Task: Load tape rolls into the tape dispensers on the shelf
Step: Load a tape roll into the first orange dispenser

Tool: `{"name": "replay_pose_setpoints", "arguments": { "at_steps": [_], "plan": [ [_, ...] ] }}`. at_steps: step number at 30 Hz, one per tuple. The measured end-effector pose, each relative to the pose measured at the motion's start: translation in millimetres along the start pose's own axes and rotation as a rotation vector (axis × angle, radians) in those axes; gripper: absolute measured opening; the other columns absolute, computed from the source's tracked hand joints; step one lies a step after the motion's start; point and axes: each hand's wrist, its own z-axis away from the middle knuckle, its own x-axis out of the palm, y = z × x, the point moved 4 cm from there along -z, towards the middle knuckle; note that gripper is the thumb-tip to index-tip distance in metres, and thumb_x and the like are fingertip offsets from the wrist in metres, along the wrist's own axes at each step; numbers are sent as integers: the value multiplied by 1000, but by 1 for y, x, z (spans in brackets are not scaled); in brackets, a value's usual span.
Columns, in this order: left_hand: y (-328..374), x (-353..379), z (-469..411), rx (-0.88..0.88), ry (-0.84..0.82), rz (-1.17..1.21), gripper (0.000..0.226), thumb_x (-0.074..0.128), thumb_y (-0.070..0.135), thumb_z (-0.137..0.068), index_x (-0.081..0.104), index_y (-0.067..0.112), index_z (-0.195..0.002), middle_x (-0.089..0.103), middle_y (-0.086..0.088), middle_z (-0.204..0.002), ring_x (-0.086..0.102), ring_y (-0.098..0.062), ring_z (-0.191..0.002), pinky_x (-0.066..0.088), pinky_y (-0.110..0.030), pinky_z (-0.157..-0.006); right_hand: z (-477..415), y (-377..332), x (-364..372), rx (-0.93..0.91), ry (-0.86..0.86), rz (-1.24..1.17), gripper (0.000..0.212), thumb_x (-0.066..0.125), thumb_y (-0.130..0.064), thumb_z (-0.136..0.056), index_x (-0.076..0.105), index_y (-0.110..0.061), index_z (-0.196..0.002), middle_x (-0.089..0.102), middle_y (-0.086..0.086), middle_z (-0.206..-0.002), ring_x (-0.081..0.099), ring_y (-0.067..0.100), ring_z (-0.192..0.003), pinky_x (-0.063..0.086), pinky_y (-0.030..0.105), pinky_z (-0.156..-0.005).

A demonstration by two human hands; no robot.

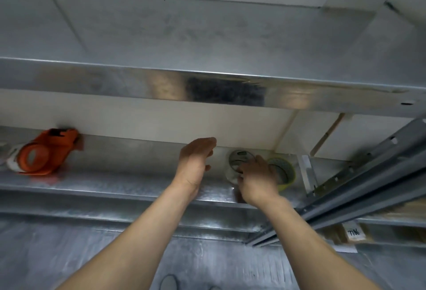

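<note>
An orange tape dispenser (47,151) lies on its side at the left of the metal shelf (115,181), with a tape roll in it. At the shelf's right, my right hand (255,181) has its fingers curled on a clear tape roll (239,162) with a grey core. A yellow-green tape roll (285,172) stands just right of that, partly hidden by the hand. My left hand (196,158) hovers above the shelf with straight fingers, left of the clear roll, holding nothing.
A metal shelf beam (207,86) runs overhead, close above the hands. A grey upright rail (368,179) slants down at the right. Cardboard boxes with a handwritten label (355,233) sit lower right. A white wall backs the shelf.
</note>
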Motion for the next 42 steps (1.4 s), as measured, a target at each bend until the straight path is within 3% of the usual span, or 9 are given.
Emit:
{"name": "replay_pose_setpoints", "arguments": {
  "at_steps": [4,8,11,14,23,30,33,36,42],
  "plan": [
    [-3,-7,-6,-26,40,-87,6,68,21,-88,66,25,-93,69,-1,-107,63,-22,-104,47,-37,-85,-6,-18,-20,74,68,-483,23,52,-20,-95,67,-10,-110,67,14,-117,59,33,-113,46,36,-88],
    [3,-11,-2,-13,34,-130,9,67,16,-87,65,24,-90,70,-1,-99,64,-18,-95,48,-34,-79,4,-42,-45,213,92,-1199,15,56,-10,-92,68,-13,-84,66,3,-78,59,24,-78,41,32,-67],
    [15,-14,2,67,-10,-186,26,63,1,-83,68,27,-79,72,5,-80,65,-5,-72,48,-22,-65,9,-58,-54,222,50,-1404,17,55,-12,-92,67,-2,-86,65,16,-80,56,23,-77,38,34,-66],
    [27,-25,6,109,8,-197,32,61,-6,-81,70,25,-79,72,9,-73,63,6,-61,46,-15,-57,12,-71,-63,209,50,-1456,33,47,-23,-97,67,3,-101,72,21,-96,63,25,-85,43,36,-71],
    [36,-70,20,145,5,-97,33,61,-10,-83,70,21,-90,76,4,-80,68,-12,-75,49,-25,-64,23,-112,-73,178,34,-1555,47,42,-50,-99,73,-16,-89,77,9,-92,68,26,-91,47,38,-75],
    [44,-115,44,152,-35,-12,28,61,-15,-81,68,9,-92,75,-4,-78,68,-10,-68,50,-16,-58,37,-162,-76,42,38,-1574,12,65,-11,-87,71,-10,-77,70,6,-72,66,24,-70,50,27,-57],
    [48,-147,52,160,-1,62,6,71,14,-83,72,11,-88,71,-11,-82,64,-20,-74,49,-26,-69,49,-193,-73,-67,18,-1551,22,63,-2,-88,68,-12,-69,66,-3,-59,62,11,-57,47,21,-52],
    [53,-185,59,138,60,162,24,67,36,-81,74,13,-84,68,-13,-82,61,-26,-79,45,-37,-77,64,-227,-66,-153,9,-1513,34,62,3,-88,66,-15,-59,60,-6,-53,53,6,-51,41,21,-54],
    [62,-256,84,214,173,215,23,55,16,-97,68,5,-82,62,-15,-75,57,-21,-66,47,-28,-61,97,-304,-57,-314,-4,-1464,18,69,-4,-73,78,-17,-64,70,2,-67,61,16,-66,49,26,-65]
  ]
}}
